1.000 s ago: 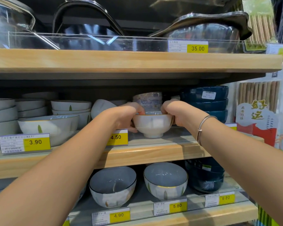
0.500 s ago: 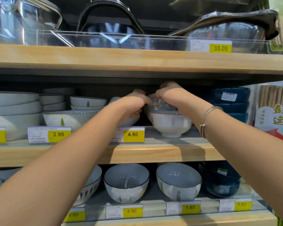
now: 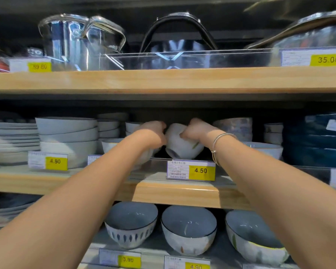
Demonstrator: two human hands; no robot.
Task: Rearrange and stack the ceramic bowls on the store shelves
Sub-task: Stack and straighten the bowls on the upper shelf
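A small white ceramic bowl with a green leaf mark sits tilted on the middle shelf, behind the 4.50 price tag. My left hand grips its left side and my right hand grips its right side, fingers curled over the rim. A white bowl stands left of it, partly hidden by my left forearm. Stacks of white bowls fill the left part of the shelf.
Patterned bowls and a stack of dark blue bowls stand to the right. White plates are at far left. Steel pots sit on the shelf above. Three open bowls line the lower shelf.
The view has shifted left. Both hands left the bowl at the shelf front and now hold a tilted white bowl further back and left.
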